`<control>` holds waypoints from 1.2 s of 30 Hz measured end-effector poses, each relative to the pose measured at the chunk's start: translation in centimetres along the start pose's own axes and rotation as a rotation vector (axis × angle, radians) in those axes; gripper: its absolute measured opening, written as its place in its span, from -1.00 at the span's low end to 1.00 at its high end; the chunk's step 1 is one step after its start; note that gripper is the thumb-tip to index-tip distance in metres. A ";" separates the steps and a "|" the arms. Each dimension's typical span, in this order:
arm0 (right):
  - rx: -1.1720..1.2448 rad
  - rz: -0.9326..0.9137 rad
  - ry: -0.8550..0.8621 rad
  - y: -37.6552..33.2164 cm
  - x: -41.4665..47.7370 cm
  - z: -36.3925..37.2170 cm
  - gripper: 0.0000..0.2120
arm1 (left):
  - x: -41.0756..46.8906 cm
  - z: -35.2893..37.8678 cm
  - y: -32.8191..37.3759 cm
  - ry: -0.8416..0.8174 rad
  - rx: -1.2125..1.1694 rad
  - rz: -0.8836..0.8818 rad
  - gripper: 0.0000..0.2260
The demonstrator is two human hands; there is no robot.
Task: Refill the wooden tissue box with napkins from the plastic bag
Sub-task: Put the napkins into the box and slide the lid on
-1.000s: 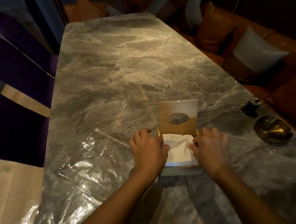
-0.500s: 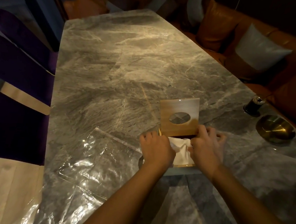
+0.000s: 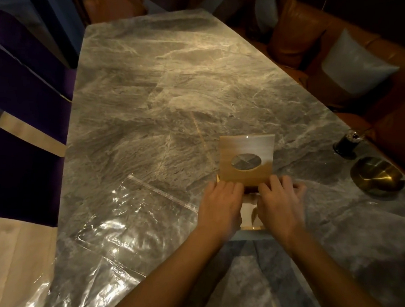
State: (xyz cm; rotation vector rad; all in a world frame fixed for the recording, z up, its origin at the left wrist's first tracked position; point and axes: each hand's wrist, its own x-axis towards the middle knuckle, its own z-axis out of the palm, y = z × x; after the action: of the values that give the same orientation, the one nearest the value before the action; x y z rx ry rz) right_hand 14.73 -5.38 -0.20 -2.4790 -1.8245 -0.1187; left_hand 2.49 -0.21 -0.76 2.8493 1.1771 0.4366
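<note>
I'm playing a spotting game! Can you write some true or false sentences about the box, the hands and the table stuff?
1. The wooden lid has an oval hole. True.
2. The plastic bag lies right of the hands. False: it lies on their left.
3. Both hands, left hand and right hand, are at the tissue box. True.
4. The gold dish holds napkins. False: it looks empty.
5. White napkins show between the hands. True.

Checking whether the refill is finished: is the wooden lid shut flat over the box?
No, the lid stands raised behind the napkins.
</note>
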 end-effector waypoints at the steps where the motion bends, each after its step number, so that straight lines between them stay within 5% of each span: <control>1: 0.036 -0.095 0.015 0.3 0.0 0.0 -0.76 | -0.1 -0.1 -0.2 -0.012 -0.026 0.085 -0.70; 5: 0.145 -0.350 -0.285 0.7 0.3 -1.4 -0.82 | 0.8 -1.5 -0.2 -0.289 0.028 0.367 -0.81; 15: -0.329 -0.569 -0.703 0.4 3.8 0.3 -0.73 | 4.1 -1.9 1.1 -0.898 0.396 0.282 -0.67; 18: -0.385 -0.567 -0.727 0.2 4.1 0.4 -0.73 | 4.1 -1.1 0.1 -0.900 0.360 0.338 -0.66; 23: -0.261 -0.623 -0.489 0.8 3.4 -0.3 -0.75 | 3.7 -1.2 0.1 -0.857 0.320 0.354 -0.71; 28: -0.167 -0.563 -0.441 1.2 3.0 -1.1 -0.77 | 3.0 -2.3 0.2 -0.679 0.145 0.364 -0.77; 36: -0.286 -0.607 -0.613 0.8 3.3 -1.9 -0.70 | 4.4 -1.3 -0.2 -0.954 0.274 0.297 -0.73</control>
State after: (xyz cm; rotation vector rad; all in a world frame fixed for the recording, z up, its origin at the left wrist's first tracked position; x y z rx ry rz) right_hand 16.43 -2.64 2.04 -2.1636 -2.9561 0.4317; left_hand 4.98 2.86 1.57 2.7931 0.6429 -1.0474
